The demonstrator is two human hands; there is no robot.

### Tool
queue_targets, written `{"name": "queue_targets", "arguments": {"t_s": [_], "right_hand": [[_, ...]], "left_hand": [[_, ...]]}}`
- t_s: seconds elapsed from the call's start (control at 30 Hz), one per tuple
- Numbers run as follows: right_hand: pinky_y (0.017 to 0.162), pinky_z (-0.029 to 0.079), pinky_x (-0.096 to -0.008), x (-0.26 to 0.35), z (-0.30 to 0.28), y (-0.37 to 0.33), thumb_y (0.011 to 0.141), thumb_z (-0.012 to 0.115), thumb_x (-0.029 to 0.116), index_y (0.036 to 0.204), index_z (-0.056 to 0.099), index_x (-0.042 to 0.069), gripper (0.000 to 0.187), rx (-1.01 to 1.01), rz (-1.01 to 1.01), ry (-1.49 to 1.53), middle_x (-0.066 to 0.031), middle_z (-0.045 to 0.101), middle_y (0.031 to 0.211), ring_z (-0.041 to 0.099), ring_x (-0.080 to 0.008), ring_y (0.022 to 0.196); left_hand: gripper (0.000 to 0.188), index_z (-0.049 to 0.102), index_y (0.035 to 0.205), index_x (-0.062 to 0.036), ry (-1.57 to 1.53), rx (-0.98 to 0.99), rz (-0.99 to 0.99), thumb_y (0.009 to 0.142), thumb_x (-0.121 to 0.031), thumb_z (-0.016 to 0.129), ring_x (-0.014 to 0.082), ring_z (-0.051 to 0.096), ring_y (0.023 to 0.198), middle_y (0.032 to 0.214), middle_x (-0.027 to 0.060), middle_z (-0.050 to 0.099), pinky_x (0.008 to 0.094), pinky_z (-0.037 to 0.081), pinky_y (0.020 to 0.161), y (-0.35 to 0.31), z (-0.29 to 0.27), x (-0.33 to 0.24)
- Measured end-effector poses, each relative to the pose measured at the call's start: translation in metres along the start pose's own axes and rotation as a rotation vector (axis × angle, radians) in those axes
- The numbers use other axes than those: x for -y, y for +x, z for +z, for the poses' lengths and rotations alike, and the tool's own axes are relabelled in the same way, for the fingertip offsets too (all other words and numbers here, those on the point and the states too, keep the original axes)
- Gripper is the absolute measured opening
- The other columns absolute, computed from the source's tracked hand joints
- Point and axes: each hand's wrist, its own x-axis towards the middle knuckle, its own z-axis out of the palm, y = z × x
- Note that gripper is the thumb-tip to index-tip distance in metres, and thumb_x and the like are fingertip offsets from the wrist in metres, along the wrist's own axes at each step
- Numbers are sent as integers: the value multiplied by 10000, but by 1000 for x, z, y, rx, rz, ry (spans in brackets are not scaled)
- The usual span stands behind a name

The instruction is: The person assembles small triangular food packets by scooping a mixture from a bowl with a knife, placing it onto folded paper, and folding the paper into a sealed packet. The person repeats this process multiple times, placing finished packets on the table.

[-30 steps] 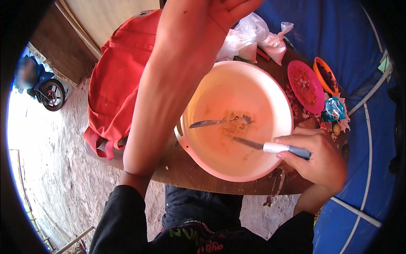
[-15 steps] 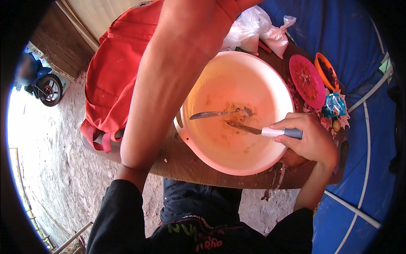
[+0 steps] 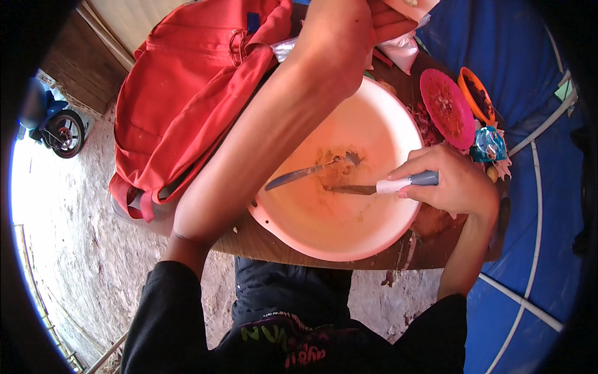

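Observation:
My right hand (image 3: pixel 458 181) is closed round the white and grey handle (image 3: pixel 408 182) of a knife, held over the right side of a large pale pink plastic bowl (image 3: pixel 398 134). Its blade (image 3: pixel 352 189) points left, low inside the bowl. Beside it lies a long metal utensil, apparently a spoon (image 3: pixel 299 174), its far end in brownish-yellow residue (image 3: pixel 336 156). My left arm stretches across the bowl's left side. Partly cut off at the top edge, my left hand (image 3: pixel 395 23) has curled fingers near a pale thing that I cannot make out.
A red backpack (image 3: pixel 174 106) lies left of the bowl on the wooden table (image 3: pixel 274 249). At the right stand a pink plate (image 3: pixel 445 106) with reddish food, an orange dish (image 3: pixel 464 78) and a blue packet (image 3: pixel 489 146). A filled plastic bag (image 3: pixel 402 53) sits behind the bowl.
My left arm has swung right, its hand now showing more at the top near the plastic bags. More of the backpack shows. The knife stays in my right hand over the bowl.

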Motion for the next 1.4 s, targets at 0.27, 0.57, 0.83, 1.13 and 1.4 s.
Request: {"name": "queue_targets", "arguments": {"t_s": [0.27,0.57,0.83,1.13,1.4], "right_hand": [[718,503,-301,-14,-10,3,806,754,2,1112,752,7,306,101,-104,177,-118,744,943,690,-168,815],[658,480,-225,-41,-59,-51,788,811,119,1042,714,-45,318,-252,-72,453,-73,714,905,636,-94,758],[604,431,-200,-4,-94,-35,899,734,196,1180,618,-46,388,-837,-350,517,-67,674,823,548,-64,654],[724,502,-240,31,-69,-5,935,722,108,1095,646,-55,241,-1010,-387,346,-61,705,937,638,-89,827],[811,491,-232,22,-66,1,886,729,-14,1053,630,-49,197,-1045,-288,7,-64,695,982,608,-67,929]], "left_hand": [[258,637,1100,80,14,16,-1,902,-49,533,203,679,976,1091,134,708,297,527,944,17,-28,-6],[271,661,1058,70,207,-64,145,976,-137,505,251,681,1068,1125,148,706,380,513,1020,8,-21,-1],[357,566,1239,79,144,-11,71,1033,-192,460,265,654,1149,1198,193,673,399,499,1063,-8,-1,-49],[416,549,1293,94,138,10,114,1044,-229,467,265,666,1145,1222,204,670,417,505,1061,-23,14,-61],[400,520,1291,140,96,50,127,1052,-167,430,342,633,1202,1288,253,615,458,512,1080,-27,20,-63]]}}
